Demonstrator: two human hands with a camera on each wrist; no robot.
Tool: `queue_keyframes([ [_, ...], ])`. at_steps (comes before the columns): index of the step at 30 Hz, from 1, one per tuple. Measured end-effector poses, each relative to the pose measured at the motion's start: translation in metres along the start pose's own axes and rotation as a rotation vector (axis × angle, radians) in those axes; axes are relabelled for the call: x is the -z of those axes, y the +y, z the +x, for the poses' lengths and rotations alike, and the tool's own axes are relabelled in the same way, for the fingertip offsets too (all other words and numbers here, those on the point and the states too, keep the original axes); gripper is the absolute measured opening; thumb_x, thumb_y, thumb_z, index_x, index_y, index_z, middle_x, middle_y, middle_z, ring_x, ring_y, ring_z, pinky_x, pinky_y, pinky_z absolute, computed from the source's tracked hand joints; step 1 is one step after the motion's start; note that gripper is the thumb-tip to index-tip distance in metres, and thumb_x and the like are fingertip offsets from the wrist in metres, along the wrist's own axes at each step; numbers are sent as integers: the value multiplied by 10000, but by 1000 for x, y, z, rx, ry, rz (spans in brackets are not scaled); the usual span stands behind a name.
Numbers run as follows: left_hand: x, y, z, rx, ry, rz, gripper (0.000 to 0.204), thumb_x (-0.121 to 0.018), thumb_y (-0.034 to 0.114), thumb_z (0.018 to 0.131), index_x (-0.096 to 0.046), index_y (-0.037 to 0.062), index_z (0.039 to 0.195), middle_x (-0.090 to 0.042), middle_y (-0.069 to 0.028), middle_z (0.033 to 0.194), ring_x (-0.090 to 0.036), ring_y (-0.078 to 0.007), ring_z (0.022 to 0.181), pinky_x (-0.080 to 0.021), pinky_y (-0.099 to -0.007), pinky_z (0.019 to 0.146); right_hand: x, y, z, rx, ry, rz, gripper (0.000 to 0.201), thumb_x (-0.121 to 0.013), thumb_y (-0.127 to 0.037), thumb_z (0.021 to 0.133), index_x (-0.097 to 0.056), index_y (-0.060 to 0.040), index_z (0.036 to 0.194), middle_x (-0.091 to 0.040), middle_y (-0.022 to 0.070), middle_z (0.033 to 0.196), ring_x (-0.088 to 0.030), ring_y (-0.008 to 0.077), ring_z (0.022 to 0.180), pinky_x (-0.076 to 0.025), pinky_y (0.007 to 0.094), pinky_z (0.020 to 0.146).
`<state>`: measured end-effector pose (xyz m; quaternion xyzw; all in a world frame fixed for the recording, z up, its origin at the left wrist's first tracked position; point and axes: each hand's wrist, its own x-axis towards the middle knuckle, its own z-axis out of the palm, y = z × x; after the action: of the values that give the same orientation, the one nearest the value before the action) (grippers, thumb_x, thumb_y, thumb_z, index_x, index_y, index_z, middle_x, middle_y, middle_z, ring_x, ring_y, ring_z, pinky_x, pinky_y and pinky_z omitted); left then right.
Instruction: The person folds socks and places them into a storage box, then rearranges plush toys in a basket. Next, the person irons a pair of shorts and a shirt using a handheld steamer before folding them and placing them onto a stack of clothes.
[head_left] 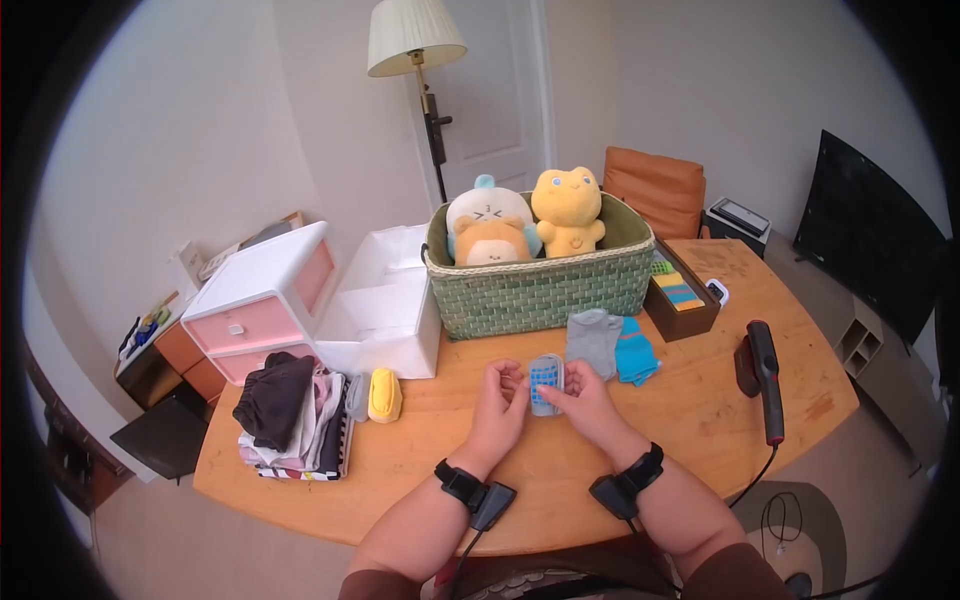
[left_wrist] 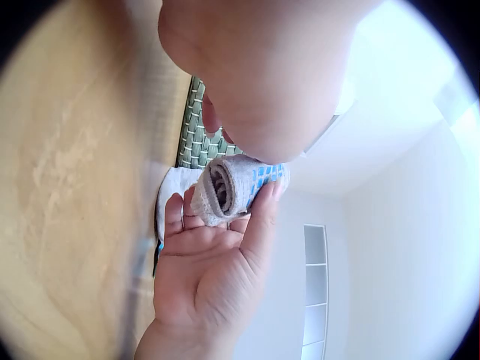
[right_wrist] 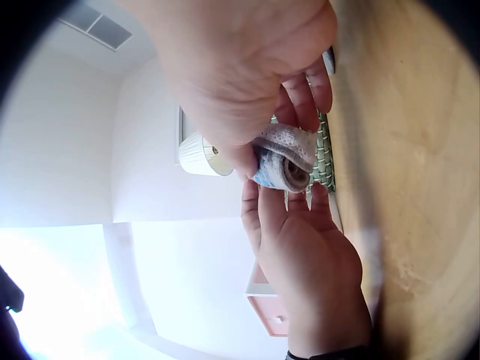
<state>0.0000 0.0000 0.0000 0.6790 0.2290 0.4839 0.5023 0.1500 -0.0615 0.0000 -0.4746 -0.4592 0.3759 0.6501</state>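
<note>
A grey sock rolled into a bundle (head_left: 545, 385), with a blue grid pattern, stands between both hands over the table. My right hand (head_left: 585, 402) grips it from the right, thumb across the patterned face and fingers behind. From the other side my left hand (head_left: 500, 405) holds the roll's left edge at the fingertips. The coiled end of the sock roll (left_wrist: 221, 189) shows in the left wrist view; its other spiral end shows in the right wrist view. Just beyond the right hand lie a flat grey sock (head_left: 593, 340) and a blue sock (head_left: 635, 352).
A green woven basket (head_left: 545, 300) of plush toys stands behind, beside a brown box (head_left: 690, 320) holding rolled socks. On the left are white bins (head_left: 385, 330), pink drawers (head_left: 255, 320), folded clothes (head_left: 295, 420) and a yellow roll (head_left: 384, 395). A corded black appliance (head_left: 765, 380) stands right.
</note>
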Motion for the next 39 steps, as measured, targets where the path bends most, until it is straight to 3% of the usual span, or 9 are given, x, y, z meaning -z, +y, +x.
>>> queue_keyframes([
  [10,-3,5,0,-6,-147,-2,500,-653,71,932,-373,42,1345,-525,-44,1047,-521,-99,905,-468,-220,757,4,-3,0,122,57,-32,166,-713,-119,902,-580,-42,966,-584,-23,834,-524,34,732,-457,199,631],
  [17,-1,13,-2,67,-162,82,562,-668,109,932,-324,55,1373,-543,-79,1100,-542,-107,920,-486,-248,761,3,-12,-6,245,13,-322,160,-665,-111,922,-626,29,991,-582,58,922,-595,131,808,-490,258,697],
  [22,1,14,-2,55,-171,79,595,-704,156,908,-348,25,1367,-574,-167,1213,-606,-228,1059,-504,-326,898,3,-11,-7,296,-37,-370,154,-614,-101,949,-605,43,1002,-581,97,979,-600,177,872,-498,293,737],
  [26,0,13,-2,-16,-157,154,607,-710,161,902,-346,30,1369,-575,-180,1209,-595,-223,1080,-502,-332,900,5,0,-5,236,13,-342,170,-565,-129,980,-556,37,1020,-575,113,966,-587,198,860,-478,289,762],
  [28,-2,13,-3,-67,-112,136,598,-694,82,893,-338,55,1372,-540,-102,1168,-549,-155,1012,-489,-297,865,7,8,-1,189,39,-306,178,-553,-140,988,-540,34,1024,-573,116,959,-580,199,854,-472,287,767],
  [30,-1,15,-4,-38,-99,123,590,-685,69,892,-339,57,1371,-532,-104,1174,-547,-156,1015,-489,-295,865,7,13,2,395,106,-344,196,-537,-174,1005,-537,21,1030,-576,93,957,-557,153,857,-459,271,765],
  [31,-1,15,-4,-9,-83,109,584,-675,56,892,-341,58,1370,-524,-106,1180,-545,-156,1019,-488,-292,866,8,11,2,396,105,-344,196,-537,-174,1005,-537,21,1030,-576,93,957,-557,153,857,-459,271,765],
  [33,1,15,-4,32,-84,85,581,-665,46,891,-338,62,1371,-515,-108,1189,-541,-155,1029,-488,-290,867,13,6,0,50,-14,-176,186,-559,-149,997,-508,8,1083,-584,73,1011,-556,118,905,-470,268,786],
  [39,1,11,-4,7,-91,5,584,-628,6,887,-321,77,1378,-484,-115,1223,-527,-147,1061,-483,-283,873,-6,-9,-6,83,-52,4,466,-684,-81,913,-401,12,1271,-609,112,1130,-596,140,1024,-505,271,858],
])
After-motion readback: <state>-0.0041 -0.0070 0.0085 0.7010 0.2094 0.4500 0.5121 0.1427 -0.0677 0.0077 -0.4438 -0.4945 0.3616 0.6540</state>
